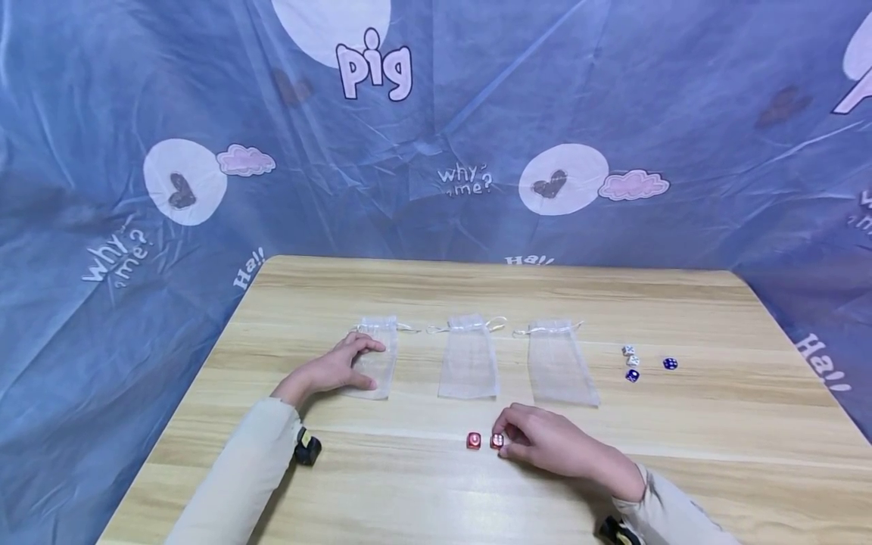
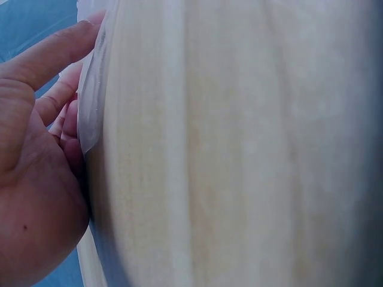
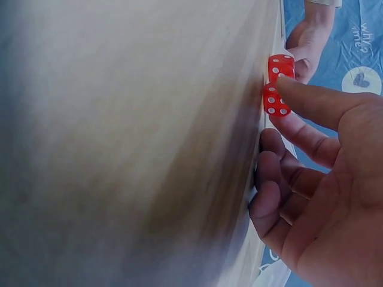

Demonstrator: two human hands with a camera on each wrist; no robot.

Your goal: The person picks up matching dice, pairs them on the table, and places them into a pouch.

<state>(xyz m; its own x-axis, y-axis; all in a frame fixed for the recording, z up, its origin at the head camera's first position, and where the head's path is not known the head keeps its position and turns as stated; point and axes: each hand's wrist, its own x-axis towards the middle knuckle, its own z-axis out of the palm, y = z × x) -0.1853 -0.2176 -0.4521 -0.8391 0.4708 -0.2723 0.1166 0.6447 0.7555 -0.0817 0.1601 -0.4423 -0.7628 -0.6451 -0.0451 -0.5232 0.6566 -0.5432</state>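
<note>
My right hand (image 1: 555, 443) pinches a red die (image 1: 497, 440) with white pips between thumb and forefinger, low over the wooden table. Just left of it sits a second red die (image 1: 473, 440). In the right wrist view the two dice overlap, and the thumb lies across the nearer die (image 3: 277, 106). My left hand (image 1: 334, 369) rests on the leftmost white mesh pouch (image 1: 381, 363), thumb and fingers spread apart over it. Part of that pouch is hidden under the hand; its thin edge (image 2: 94, 98) shows beside the fingers in the left wrist view.
A middle pouch (image 1: 470, 367) and a right pouch (image 1: 562, 367) lie flat in the same row, drawstrings at the far end. Farther right are two white dice (image 1: 629, 350), a blue die (image 1: 633, 375) and another blue die (image 1: 671, 364). A printed blue cloth (image 1: 409, 212) hangs behind the table (image 1: 327, 492).
</note>
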